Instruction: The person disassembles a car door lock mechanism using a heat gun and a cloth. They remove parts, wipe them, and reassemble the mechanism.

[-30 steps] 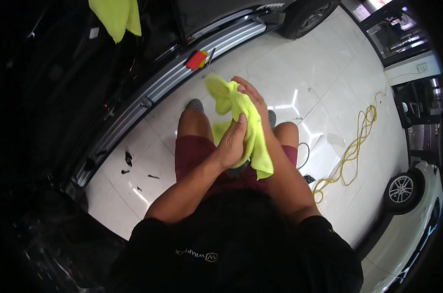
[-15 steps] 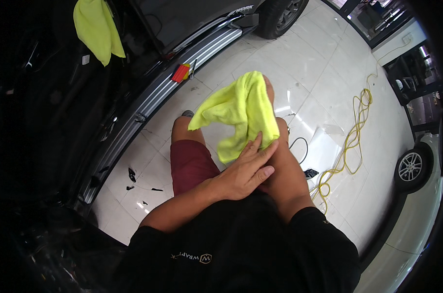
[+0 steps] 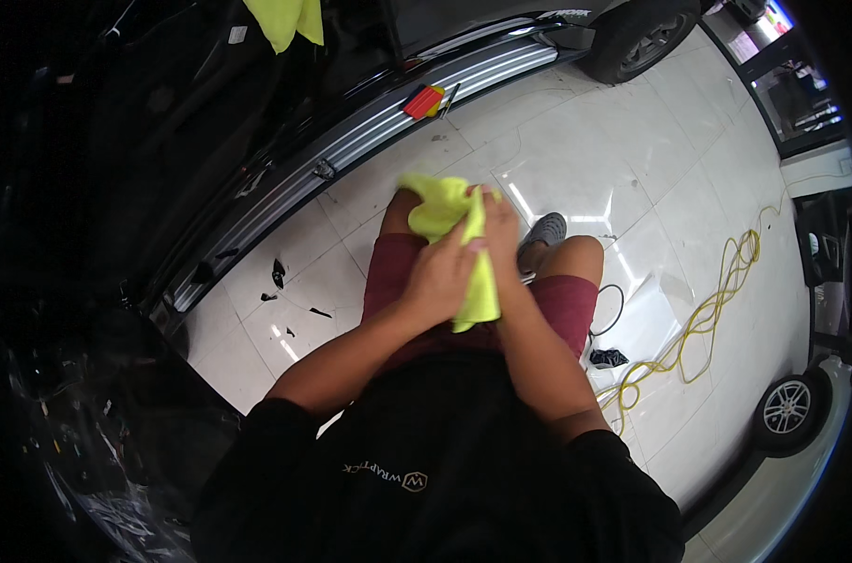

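A bright yellow-green microfibre cloth (image 3: 480, 289) is bunched between my hands, in front of my lap. My left hand (image 3: 439, 274) presses it from the left, with its fingers against the fabric. From the other side my right hand (image 3: 500, 230) closes round the cloth, and its upper end flops over to the left, blurred. A long tail of fabric hangs down between my wrists. The fingertips of both hands are partly covered by the cloth and each other.
On the left a dark car's door sill (image 3: 351, 148) carries a red scraper (image 3: 422, 101) beside a yellow one. Another yellow-green cloth (image 3: 290, 21) hangs above. Dark scraps (image 3: 278, 273) litter the tiles; a coiled yellow cord (image 3: 717, 305) and white sheet (image 3: 646, 319) lie right, near a silver car (image 3: 773, 502).
My left hand was laid along the cloth, with my right hand mostly hidden behind it. Now both hands squeeze the cloth together, lower and narrower. The view has shifted.
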Available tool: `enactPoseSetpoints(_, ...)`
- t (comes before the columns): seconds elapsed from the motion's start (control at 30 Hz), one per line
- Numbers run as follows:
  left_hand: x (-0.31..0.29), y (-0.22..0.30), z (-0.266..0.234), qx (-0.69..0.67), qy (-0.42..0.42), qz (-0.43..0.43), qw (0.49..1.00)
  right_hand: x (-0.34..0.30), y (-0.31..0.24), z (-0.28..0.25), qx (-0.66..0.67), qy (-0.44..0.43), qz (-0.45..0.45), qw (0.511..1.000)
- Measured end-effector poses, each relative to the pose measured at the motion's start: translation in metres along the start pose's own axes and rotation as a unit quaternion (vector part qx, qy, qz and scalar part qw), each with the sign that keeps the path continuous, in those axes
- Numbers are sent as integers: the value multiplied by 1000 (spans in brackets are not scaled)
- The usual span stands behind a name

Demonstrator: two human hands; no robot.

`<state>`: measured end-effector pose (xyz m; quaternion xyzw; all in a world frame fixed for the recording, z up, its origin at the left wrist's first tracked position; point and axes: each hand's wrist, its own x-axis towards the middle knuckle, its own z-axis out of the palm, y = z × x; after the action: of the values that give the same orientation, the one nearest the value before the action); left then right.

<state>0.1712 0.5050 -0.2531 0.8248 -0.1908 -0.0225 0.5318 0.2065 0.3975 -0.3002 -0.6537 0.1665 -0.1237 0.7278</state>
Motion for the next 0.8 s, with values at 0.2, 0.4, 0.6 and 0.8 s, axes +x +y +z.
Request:
enactPoseSetpoints(0.2,-65,-76,-63,117,-21,-187,975,-43,59,13,-260,-265,-220,902)
enactPoseSetpoints(0.4,-47,-71,-114,-2,-98,-304,948,-43,58,-2,-310,-323,-209,869)
enactPoseSetpoints(0.6,6,-62,-132,-43,-50,-360,930,-20,29,17,-102,-317,-48,942)
enactPoseSetpoints(0.8,38,-25,-36,7,-152,-182,971,31,1,25,-72,-104,-49,991)
